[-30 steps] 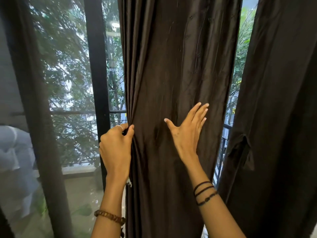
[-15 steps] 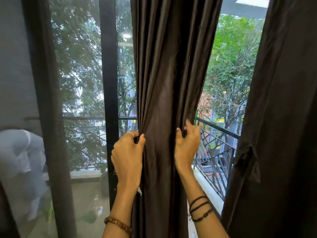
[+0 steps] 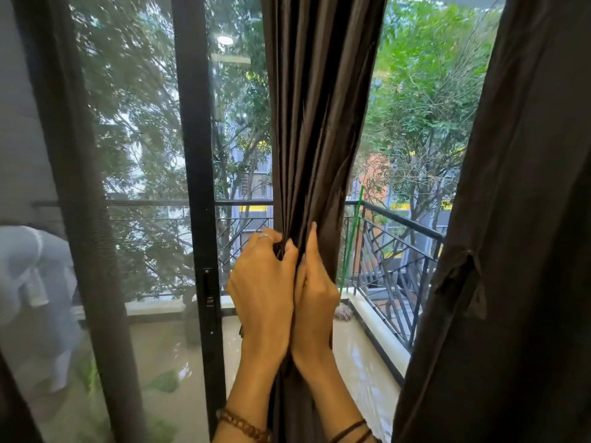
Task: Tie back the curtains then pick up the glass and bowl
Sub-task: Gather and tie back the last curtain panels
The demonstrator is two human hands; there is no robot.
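A dark brown curtain panel hangs in front of the glass door, gathered into a narrow bunch at hand height. My left hand grips the bunch from the left, thumb and fingers curled round the folds. My right hand clasps it from the right, pressed against the left hand. A second dark curtain hangs loose at the right, with a fabric tie-back loop dangling on its edge. No glass or bowl is in view.
A black door frame post with a latch stands just left of my hands. Beyond the glass lie a balcony floor, a black metal railing and a green stick. Pale cloth hangs at the far left.
My right hand has swept left across the curtain, gathering it from a wide spread panel into a tight bunch against my left hand. More of the balcony shows on the right.
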